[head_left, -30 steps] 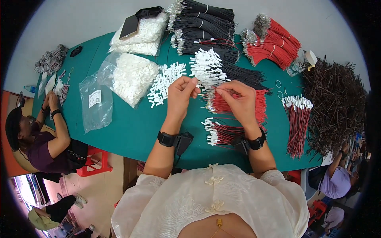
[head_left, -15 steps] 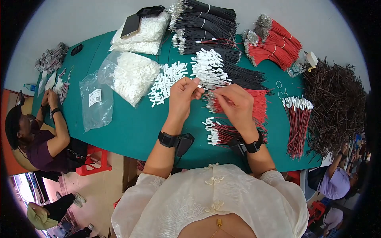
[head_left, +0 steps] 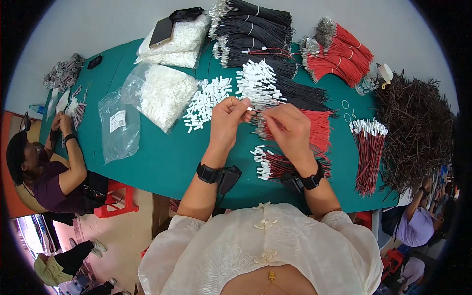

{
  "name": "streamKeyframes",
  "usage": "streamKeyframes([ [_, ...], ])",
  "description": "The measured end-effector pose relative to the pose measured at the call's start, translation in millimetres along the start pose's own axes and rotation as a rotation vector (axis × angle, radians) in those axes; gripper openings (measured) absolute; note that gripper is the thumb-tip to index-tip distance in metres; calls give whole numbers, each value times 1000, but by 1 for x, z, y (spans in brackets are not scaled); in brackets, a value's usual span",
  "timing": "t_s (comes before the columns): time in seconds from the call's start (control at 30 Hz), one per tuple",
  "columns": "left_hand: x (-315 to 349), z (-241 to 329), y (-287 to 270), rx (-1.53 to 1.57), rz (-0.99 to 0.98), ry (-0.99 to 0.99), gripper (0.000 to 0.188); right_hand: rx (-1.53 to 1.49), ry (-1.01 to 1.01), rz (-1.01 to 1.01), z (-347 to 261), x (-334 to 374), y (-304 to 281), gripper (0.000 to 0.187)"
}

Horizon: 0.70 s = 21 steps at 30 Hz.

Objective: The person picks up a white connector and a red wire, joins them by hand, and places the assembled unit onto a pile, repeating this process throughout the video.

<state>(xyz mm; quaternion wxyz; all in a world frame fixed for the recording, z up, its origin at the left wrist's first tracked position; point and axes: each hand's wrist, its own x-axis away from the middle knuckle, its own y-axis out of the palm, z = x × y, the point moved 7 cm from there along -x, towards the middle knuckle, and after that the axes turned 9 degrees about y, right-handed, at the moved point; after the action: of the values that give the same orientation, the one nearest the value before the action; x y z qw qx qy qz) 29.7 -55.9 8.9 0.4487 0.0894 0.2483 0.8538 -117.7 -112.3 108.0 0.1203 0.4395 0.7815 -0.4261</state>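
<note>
Connectors [head_left: 167,98] fill a clear bag [head_left: 131,89]; left fingers [head_left: 242,104] pinch one white connector [head_left: 250,109], right fingers [head_left: 271,114] a wire [head_left: 256,112].

Green-covered table [head_left: 162,164], long sides bowed in the fisheye view; a thin seam crosses the cover toward the left end. Pale grey wall [head_left: 113,29], plain, beyond the far edge; orange panel [head_left: 11,196] past the left end. Floor [head_left: 125,231] off the near edge at left: light beige tile, pinkish farther off at lower left. Red plastic stool [head_left: 120,202] just beside the near edge, toward the left end; second red stool [head_left: 392,259] beyond the near right corner. Lighting bright and fairly even; strongest glare at a whitish patch [head_left: 30,231], lower left, nature unclear.
</note>
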Motion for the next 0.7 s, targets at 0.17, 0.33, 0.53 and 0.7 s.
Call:
streamKeyframes([
  [0.17, 1, 1, 2, 21, 12, 6, 22, -19, -7, 21, -2, 1, 1, 16],
  [0.33, 3, 0, 8, 78, -3, -38, 21, -17, -39, 26, -4, 1, 2, 17],
  [0.53, 3, -1, 10, 88, 15, -38, 21, -4, -54, 35, -5, 4, 7, 17],
  [0.7, 5, 0, 11, 88, 22, -33, 20, -37, -30, 41, -2, 3, 8, 16],
])
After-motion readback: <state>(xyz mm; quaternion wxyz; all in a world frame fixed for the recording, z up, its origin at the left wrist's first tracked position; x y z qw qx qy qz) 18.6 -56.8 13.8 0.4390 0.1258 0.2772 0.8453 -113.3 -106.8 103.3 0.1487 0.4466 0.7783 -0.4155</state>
